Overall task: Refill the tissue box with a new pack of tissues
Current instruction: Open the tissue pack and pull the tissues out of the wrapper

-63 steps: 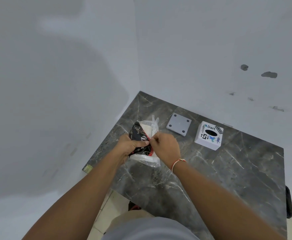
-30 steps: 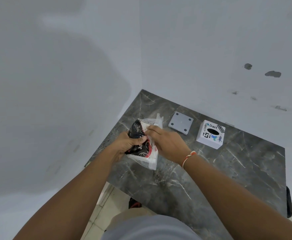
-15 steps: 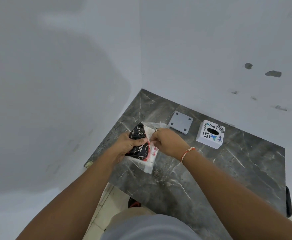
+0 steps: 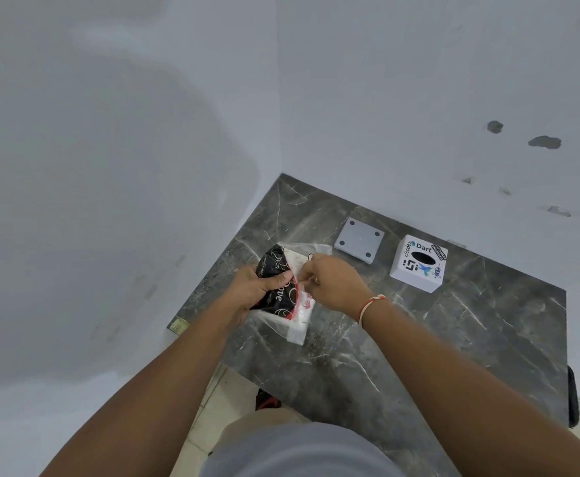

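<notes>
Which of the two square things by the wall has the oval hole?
The white tissue box, sticker-covered, rightmost; the flat grey plate beside it shows only corner dots.

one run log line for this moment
step: opening tissue pack | left hand: holds pack | right hand: pinching wrapper | tissue box: on table, untouched | base plate: off, beside box

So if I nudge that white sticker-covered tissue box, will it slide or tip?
The tissue box is squat and flat-bottomed, so it would probably slide, not tip. It looks hollow, probably light. The marble table looks polished, so it may skid easily.
</notes>
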